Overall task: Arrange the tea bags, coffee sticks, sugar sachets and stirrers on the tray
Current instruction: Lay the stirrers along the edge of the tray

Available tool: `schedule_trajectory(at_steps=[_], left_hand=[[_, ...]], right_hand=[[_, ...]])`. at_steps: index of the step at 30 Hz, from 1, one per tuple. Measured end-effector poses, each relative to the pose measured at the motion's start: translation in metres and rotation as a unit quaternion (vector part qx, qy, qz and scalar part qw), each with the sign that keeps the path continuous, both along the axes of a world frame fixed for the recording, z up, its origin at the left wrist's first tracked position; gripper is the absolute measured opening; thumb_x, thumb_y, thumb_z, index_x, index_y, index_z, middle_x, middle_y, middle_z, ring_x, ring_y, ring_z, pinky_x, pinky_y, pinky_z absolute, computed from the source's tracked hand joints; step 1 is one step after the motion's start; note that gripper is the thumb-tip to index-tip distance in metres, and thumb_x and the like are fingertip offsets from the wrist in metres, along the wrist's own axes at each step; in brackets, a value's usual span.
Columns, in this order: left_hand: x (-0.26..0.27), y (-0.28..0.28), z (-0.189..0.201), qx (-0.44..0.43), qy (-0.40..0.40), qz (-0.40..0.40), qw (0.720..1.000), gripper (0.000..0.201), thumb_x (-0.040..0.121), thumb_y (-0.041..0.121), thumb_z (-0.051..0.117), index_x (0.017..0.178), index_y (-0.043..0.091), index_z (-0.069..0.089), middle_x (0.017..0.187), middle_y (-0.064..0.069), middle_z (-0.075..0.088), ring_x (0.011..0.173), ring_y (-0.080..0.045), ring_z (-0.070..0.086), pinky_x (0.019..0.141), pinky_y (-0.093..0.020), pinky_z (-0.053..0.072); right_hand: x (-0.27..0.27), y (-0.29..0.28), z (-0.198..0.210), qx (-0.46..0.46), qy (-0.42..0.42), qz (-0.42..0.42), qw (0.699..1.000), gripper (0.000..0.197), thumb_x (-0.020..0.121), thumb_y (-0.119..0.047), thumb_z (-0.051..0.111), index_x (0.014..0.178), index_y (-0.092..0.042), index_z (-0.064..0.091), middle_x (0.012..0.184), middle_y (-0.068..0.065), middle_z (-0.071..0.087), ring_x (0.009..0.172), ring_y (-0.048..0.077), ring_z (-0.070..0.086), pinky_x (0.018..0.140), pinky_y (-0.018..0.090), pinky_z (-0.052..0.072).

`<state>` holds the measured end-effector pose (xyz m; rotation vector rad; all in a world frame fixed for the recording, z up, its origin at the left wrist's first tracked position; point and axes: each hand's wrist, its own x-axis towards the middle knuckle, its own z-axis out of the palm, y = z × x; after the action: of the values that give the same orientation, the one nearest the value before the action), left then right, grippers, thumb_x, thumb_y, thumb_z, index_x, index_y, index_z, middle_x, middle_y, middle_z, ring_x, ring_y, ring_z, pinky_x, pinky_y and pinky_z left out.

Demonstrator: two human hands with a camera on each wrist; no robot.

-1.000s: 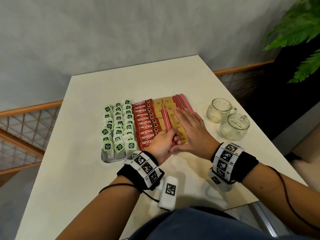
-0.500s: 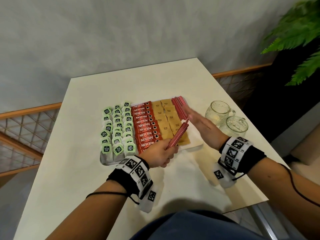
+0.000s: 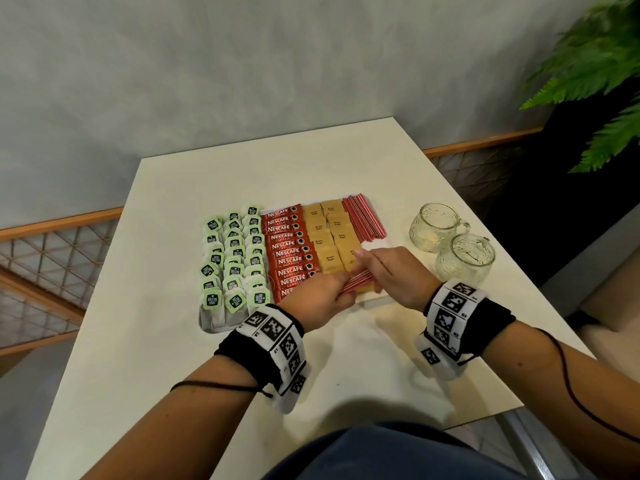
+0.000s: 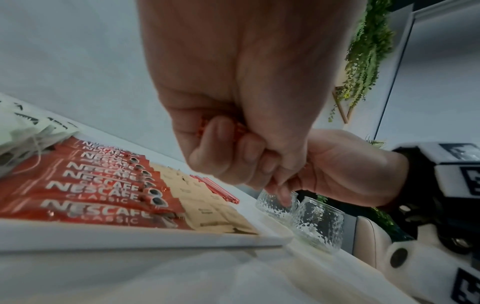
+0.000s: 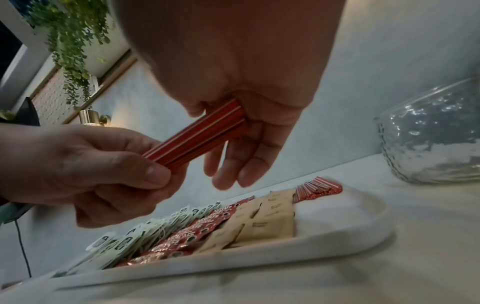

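Note:
A white tray point(image 3: 375, 301) holds rows of green-tagged tea bags point(image 3: 235, 258), red coffee sticks point(image 3: 289, 247), brown sugar sachets point(image 3: 329, 233) and, at its far right, a stack of red stirrers point(image 3: 363, 220). My left hand point(image 3: 322, 299) grips a second bundle of red stirrers point(image 3: 358, 284) just above the tray's near right corner. The wrist views show this held bundle point(image 5: 197, 137) slanting up from the left fingers into the right hand point(image 5: 246, 144). Its far end rests against the right palm beside the thumb. The right fingers hang fairly straight.
Two textured glass cups point(image 3: 436, 225) point(image 3: 464, 258) stand on the table right of the tray, close to my right wrist. A green plant point(image 3: 595, 64) hangs at the upper right. The table's near edge lies just behind my forearms.
The left hand lifted the bundle of stirrers off the sachets and turned it sideways. The right hand moved from flat on the tray to the bundle's far end.

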<state>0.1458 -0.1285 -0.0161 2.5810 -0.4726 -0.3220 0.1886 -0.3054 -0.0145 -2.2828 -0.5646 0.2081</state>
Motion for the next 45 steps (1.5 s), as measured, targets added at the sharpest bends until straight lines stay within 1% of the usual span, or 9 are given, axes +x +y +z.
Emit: schedule_trajectory(at_steps=[6, 10, 17, 22, 24, 28, 35, 39, 45], left_hand=[[0.003, 0.004, 0.002, 0.051, -0.044, -0.01, 0.998, 0.031, 0.096, 0.038, 0.055, 0.118, 0.016, 0.058, 0.111, -0.006, 0.067, 0.099, -0.026, 0.063, 0.077, -0.032, 0.047], [0.006, 0.014, 0.006, -0.139, 0.032, 0.104, 0.984, 0.032, 0.086, 0.042, 0.069, 0.101, 0.015, 0.06, 0.091, 0.005, 0.068, 0.077, -0.013, 0.063, 0.072, -0.025, 0.051], [0.012, 0.01, 0.012, -0.548, 0.297, 0.297, 0.723, 0.077, 0.089, 0.069, 0.031, 0.127, 0.006, 0.054, 0.126, -0.012, 0.063, 0.111, -0.024, 0.064, 0.084, -0.034, 0.058], [0.017, -0.003, 0.008, -0.593, 0.303, 0.333, 0.667, 0.082, 0.091, 0.07, 0.03, 0.133, 0.003, 0.049, 0.132, -0.015, 0.058, 0.115, -0.028, 0.062, 0.087, -0.035, 0.057], [0.016, -0.003, 0.008, -0.533, 0.301, 0.317, 0.725, 0.068, 0.093, 0.065, 0.034, 0.126, 0.009, 0.055, 0.127, -0.013, 0.062, 0.113, -0.027, 0.063, 0.097, -0.04, 0.052], [0.012, 0.006, 0.007, -0.098, 0.022, 0.08, 0.992, 0.051, 0.094, 0.057, 0.045, 0.12, 0.015, 0.059, 0.115, -0.001, 0.062, 0.104, -0.017, 0.058, 0.095, -0.035, 0.047], [0.008, -0.002, 0.005, 0.097, -0.042, -0.003, 0.994, 0.052, 0.096, 0.055, 0.042, 0.121, 0.011, 0.052, 0.109, -0.009, 0.066, 0.096, -0.027, 0.064, 0.078, -0.038, 0.051], [0.002, -0.001, 0.004, -0.007, 0.044, 0.024, 0.999, 0.038, 0.1, 0.043, 0.046, 0.115, 0.011, 0.057, 0.103, -0.007, 0.063, 0.082, -0.018, 0.057, 0.071, -0.028, 0.043], [-0.002, -0.001, 0.004, -0.037, 0.087, 0.063, 0.994, 0.026, 0.1, 0.043, 0.045, 0.098, 0.018, 0.052, 0.081, 0.003, 0.049, 0.071, -0.016, 0.05, 0.066, -0.026, 0.042]], right_hand=[[-0.005, 0.006, -0.002, -0.194, -0.097, -0.038, 0.975, 0.053, 0.099, -0.054, 0.031, 0.068, -0.023, 0.061, 0.072, 0.003, 0.067, 0.068, 0.025, 0.058, 0.06, 0.031, 0.039], [-0.003, 0.002, 0.006, -0.27, -0.201, -0.061, 0.94, 0.045, 0.103, -0.039, 0.034, 0.084, -0.014, 0.066, 0.073, 0.009, 0.066, 0.07, 0.032, 0.063, 0.06, 0.033, 0.047], [0.0, -0.002, 0.008, -0.262, -0.194, -0.11, 0.939, 0.058, 0.101, -0.049, 0.025, 0.068, -0.017, 0.06, 0.065, 0.004, 0.064, 0.066, 0.027, 0.062, 0.056, 0.03, 0.039], [0.0, 0.007, 0.012, -0.2, -0.208, -0.098, 0.953, 0.046, 0.102, -0.043, 0.033, 0.065, -0.021, 0.049, 0.071, 0.009, 0.067, 0.07, 0.032, 0.061, 0.058, 0.03, 0.032], [0.003, 0.004, 0.011, -0.217, -0.221, -0.092, 0.946, 0.048, 0.102, -0.041, 0.037, 0.066, -0.017, 0.057, 0.065, 0.008, 0.066, 0.065, 0.032, 0.061, 0.055, 0.029, 0.033], [0.008, -0.004, 0.008, -0.248, -0.258, -0.072, 0.931, 0.043, 0.099, -0.034, 0.05, 0.064, -0.012, 0.061, 0.054, 0.009, 0.06, 0.052, 0.032, 0.06, 0.048, 0.029, 0.038], [0.006, 0.001, 0.013, -0.246, -0.188, -0.043, 0.95, 0.053, 0.101, -0.045, 0.032, 0.072, -0.014, 0.064, 0.073, 0.006, 0.068, 0.071, 0.027, 0.062, 0.062, 0.032, 0.038], [0.015, -0.013, 0.019, 0.012, 0.003, -0.065, 0.998, 0.049, 0.101, -0.046, 0.032, 0.092, -0.02, 0.073, 0.066, -0.008, 0.063, 0.064, 0.011, 0.06, 0.065, 0.028, 0.044], [0.019, -0.016, 0.015, 0.216, 0.118, -0.052, 0.968, 0.062, 0.096, -0.053, 0.026, 0.142, -0.017, 0.046, 0.137, -0.001, 0.056, 0.127, 0.009, 0.051, 0.107, 0.031, 0.041]])
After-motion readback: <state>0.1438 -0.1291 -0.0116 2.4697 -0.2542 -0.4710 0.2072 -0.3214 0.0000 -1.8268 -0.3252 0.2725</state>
